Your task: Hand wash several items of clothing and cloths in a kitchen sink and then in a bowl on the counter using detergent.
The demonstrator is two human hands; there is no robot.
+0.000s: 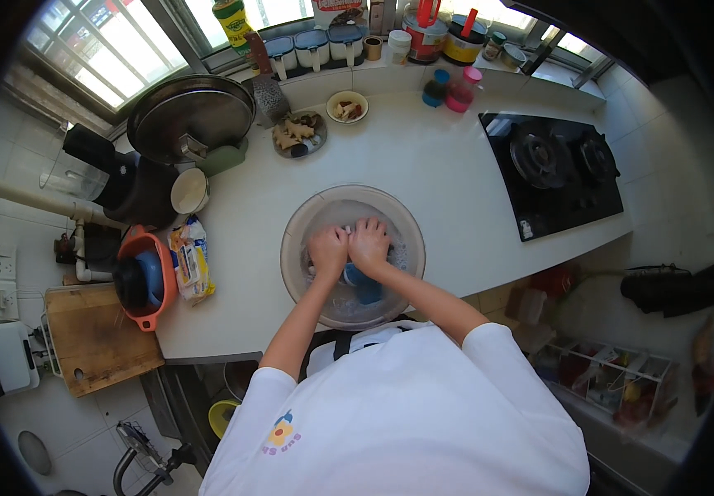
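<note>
A round, pale plastic basin (416, 248) stands near the counter's front edge with cloudy, sudsy water in it. Both my hands are in the basin, side by side and nearly touching at the thumbs. My left hand (329, 249) is curled around wet cloth, mostly hidden under the fingers. My right hand (369, 245) is also closed on the cloth, its knuckles pointing away from me. Blue wet cloth (366, 286) shows below my wrists, partly under the water. Its full shape cannot be made out.
On the white countertop (456, 186), a black gas hob (552, 180) is at right. Ginger on a plate (299, 133) and a small bowl (348, 108) lie beyond the basin. Wipes (191, 260), an orange colander (168, 291) and a wooden cutting board (100, 341) are at left.
</note>
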